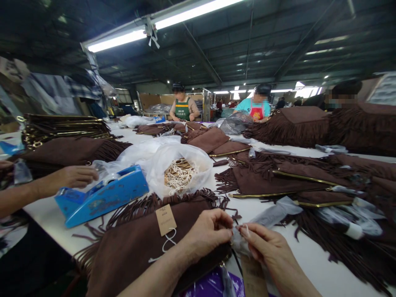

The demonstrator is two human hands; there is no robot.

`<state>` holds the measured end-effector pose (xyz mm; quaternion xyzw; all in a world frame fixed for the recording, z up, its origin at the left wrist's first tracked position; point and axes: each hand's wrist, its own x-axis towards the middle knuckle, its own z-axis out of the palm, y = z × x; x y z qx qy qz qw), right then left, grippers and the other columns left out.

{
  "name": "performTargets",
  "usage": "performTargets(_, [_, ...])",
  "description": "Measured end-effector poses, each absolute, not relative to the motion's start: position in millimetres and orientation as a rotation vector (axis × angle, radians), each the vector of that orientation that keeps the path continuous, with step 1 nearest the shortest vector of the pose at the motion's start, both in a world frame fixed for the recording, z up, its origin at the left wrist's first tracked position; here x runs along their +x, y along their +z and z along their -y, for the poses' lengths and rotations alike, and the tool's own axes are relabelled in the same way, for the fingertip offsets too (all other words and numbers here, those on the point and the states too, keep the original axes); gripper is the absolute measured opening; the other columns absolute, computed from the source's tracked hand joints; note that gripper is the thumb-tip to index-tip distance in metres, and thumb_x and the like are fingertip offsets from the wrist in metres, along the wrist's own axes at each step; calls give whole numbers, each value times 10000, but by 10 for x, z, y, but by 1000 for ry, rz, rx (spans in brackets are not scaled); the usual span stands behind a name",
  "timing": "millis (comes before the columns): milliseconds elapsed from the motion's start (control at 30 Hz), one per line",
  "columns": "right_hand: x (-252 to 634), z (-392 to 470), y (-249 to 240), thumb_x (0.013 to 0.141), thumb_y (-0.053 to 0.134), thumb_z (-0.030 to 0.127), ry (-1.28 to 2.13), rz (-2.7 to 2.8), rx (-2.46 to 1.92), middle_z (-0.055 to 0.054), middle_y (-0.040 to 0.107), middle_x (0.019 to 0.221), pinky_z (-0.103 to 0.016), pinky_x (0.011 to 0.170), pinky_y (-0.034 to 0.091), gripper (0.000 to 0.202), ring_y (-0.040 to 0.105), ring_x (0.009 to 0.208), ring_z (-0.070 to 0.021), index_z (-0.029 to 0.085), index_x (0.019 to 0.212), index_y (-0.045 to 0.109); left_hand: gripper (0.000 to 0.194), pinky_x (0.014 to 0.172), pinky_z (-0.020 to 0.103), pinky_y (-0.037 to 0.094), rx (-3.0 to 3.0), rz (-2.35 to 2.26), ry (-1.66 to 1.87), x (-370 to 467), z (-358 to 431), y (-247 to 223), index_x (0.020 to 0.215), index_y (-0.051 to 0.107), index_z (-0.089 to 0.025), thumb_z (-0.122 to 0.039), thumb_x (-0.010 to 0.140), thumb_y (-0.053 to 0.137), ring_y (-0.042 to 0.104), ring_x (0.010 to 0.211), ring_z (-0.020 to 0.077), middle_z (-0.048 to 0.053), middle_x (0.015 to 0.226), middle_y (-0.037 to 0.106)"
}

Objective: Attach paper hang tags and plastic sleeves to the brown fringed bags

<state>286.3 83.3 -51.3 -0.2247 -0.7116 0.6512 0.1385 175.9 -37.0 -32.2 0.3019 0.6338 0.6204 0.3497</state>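
A brown fringed bag lies in front of me, with a kraft paper tag and its white string on top. My left hand is over the bag's right side, fingers curled and pinched at something small. Close beside it, my right hand pinches a white string between thumb and finger. Clear plastic hangs between the two hands. Below my right hand is another kraft tag, partly covered. Purple plastic shows under the bag's front edge.
A blue tape dispenser stands at left, near another person's hand. Behind the bag sits a plastic bag of stringed tags. Brown bags cover the right side. People work across the table.
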Motion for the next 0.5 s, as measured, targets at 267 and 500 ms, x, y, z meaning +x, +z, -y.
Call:
performTargets(267, [2843,-801,-440,665,585,546,1801,2091,-596,72,402,441,-217,434,256,379,352,431,-88,169,690,620,147,517,219,289,856,-1770,1517,1782,307,-371,584,609,-118,-260,566,640,409,535,85,-32,528,509])
performTargets(500, [2867,-861,-430,778,464,475,1724,2255,-442,34,521,587,-224,470,343,313,456,511,-113,184,734,570,179,402,194,219,565,-1281,1671,1760,342,-285,597,555,-118,-239,543,675,414,380,52,18,530,601])
